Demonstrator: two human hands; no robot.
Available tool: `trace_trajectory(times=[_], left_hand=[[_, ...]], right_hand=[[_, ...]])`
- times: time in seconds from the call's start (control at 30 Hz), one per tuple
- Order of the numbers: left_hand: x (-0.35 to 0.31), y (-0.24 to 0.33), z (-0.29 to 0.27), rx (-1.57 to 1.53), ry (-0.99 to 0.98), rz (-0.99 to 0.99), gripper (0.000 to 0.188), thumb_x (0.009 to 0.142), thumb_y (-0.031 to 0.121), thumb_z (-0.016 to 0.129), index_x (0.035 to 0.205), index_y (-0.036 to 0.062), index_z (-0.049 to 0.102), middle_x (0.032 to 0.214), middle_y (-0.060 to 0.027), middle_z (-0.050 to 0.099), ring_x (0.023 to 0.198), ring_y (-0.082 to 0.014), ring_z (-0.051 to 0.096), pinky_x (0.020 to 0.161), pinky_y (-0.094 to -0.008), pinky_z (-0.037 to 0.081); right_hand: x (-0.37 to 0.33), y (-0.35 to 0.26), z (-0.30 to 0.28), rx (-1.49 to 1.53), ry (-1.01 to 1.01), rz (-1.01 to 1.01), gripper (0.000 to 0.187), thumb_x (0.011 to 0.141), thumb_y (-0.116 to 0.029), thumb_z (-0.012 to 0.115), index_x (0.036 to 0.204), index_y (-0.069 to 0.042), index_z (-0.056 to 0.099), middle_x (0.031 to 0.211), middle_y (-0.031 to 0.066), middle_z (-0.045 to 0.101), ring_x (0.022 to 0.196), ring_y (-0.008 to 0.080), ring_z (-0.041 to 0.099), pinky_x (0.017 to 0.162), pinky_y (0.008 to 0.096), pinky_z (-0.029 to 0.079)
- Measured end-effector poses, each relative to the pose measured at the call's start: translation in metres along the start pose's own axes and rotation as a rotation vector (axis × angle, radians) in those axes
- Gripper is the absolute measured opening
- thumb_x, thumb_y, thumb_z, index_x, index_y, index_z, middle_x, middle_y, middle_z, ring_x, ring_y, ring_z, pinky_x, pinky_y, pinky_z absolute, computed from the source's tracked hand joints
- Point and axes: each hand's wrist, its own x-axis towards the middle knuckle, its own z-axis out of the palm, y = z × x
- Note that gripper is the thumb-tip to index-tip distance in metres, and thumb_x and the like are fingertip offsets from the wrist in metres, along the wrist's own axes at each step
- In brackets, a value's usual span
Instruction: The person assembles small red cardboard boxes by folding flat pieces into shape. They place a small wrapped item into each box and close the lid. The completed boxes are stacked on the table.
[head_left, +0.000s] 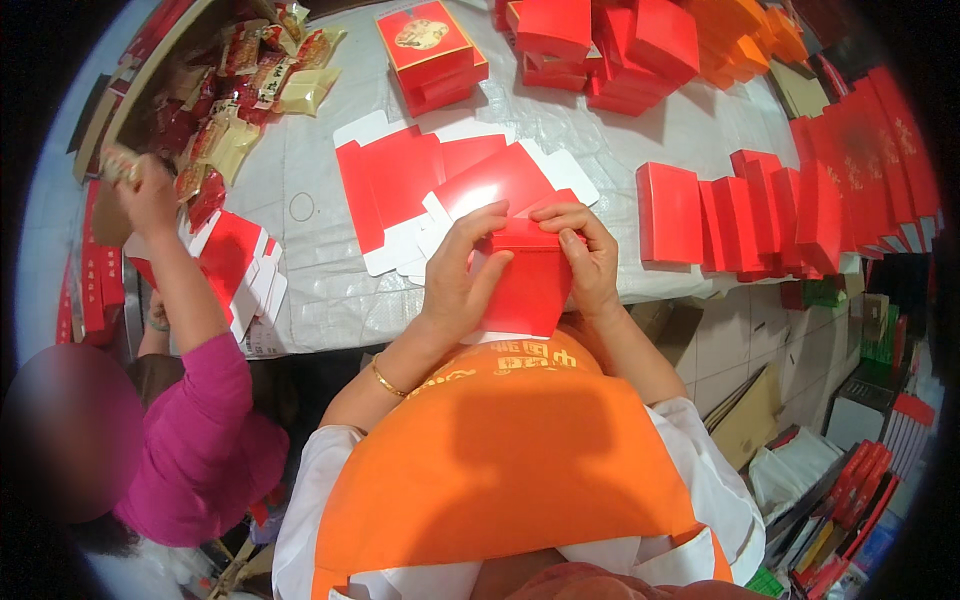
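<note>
Close in front of my orange apron I hold a red cardboard box (pixel 527 290), its folded top edge toward the table. My left hand (pixel 468 270) grips its left side, thumb on the near face and fingers over the upper edge. On the other side, my right hand (pixel 588 255) has its fingers bent over the top right corner. Just beyond the box lies a loose pile of flat red box blanks (pixel 400 185) with white flaps.
Wrapped food packets (pixel 300 90) lie at the back left. Stacked red boxes (pixel 640 50) stand at the back, with a row of upright red boxes (pixel 670 215) at right. A co-worker in a magenta sleeve (pixel 205 430) is at my left, near more blanks (pixel 235 265).
</note>
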Motion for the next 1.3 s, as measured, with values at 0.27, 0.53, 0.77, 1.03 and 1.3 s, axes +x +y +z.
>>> trace_trajectory(times=[0.27, 0.53, 0.77, 1.03, 1.3], left_hand=[[0.002, -0.007, 0.002, 0.309, 0.01, 0.218, 0.033, 0.091, 0.003, 0.066, 0.124, 0.0021, 0.063, 0.129, -0.0186, 0.065, 0.116, -0.031, 0.065, 0.094, -0.0376, 0.052], [0.003, -0.003, -0.001, 0.334, -0.024, 0.292, 0.027, 0.091, 0.001, 0.063, 0.118, 0.0009, 0.065, 0.123, -0.0167, 0.066, 0.11, -0.0322, 0.065, 0.095, -0.0372, 0.051], [-0.007, -0.024, 0.015, 0.124, 0.056, 0.123, 0.023, 0.093, 0.003, 0.059, 0.116, 0.0002, 0.057, 0.135, -0.0206, 0.056, 0.123, -0.0362, 0.054, 0.105, -0.0426, 0.042], [-0.007, -0.022, 0.019, 0.125, 0.076, -0.009, 0.022, 0.098, 0.007, 0.054, 0.118, 0.0005, 0.054, 0.141, -0.0222, 0.049, 0.127, -0.0371, 0.05, 0.108, -0.0425, 0.04], [0.003, -0.042, 0.011, 0.03, 0.12, -0.106, 0.017, 0.099, 0.011, 0.056, 0.112, 0.0015, 0.06, 0.124, -0.0157, 0.059, 0.119, -0.0307, 0.056, 0.104, -0.0379, 0.042]], right_hand=[[-0.004, 0.002, 0.004, 0.007, 0.038, 0.007, 0.016, 0.095, -0.012, 0.054, 0.096, 0.0, 0.065, 0.11, 0.0137, 0.069, 0.104, 0.0203, 0.062, 0.096, 0.0333, 0.047], [-0.004, 0.006, 0.004, 0.187, 0.036, 0.165, 0.023, 0.101, -0.017, 0.051, 0.097, 0.001, 0.066, 0.113, 0.0121, 0.068, 0.108, 0.0184, 0.061, 0.1, 0.0332, 0.044], [0.006, -0.004, 0.018, 0.365, -0.005, 0.275, 0.038, 0.106, -0.029, 0.042, 0.113, 0.001, 0.065, 0.12, 0.0126, 0.065, 0.114, 0.0206, 0.059, 0.104, 0.0332, 0.041], [0.01, -0.001, 0.014, -0.211, -0.112, 0.03, 0.038, 0.106, -0.025, 0.041, 0.113, 0.002, 0.067, 0.112, 0.0168, 0.07, 0.104, 0.0267, 0.067, 0.096, 0.0341, 0.048], [0.003, 0.02, 0.02, 0.19, 0.078, 0.15, 0.033, 0.107, -0.025, 0.042, 0.118, -0.001, 0.062, 0.128, 0.0104, 0.063, 0.094, 0.0193, 0.065, 0.088, 0.0315, 0.051]])
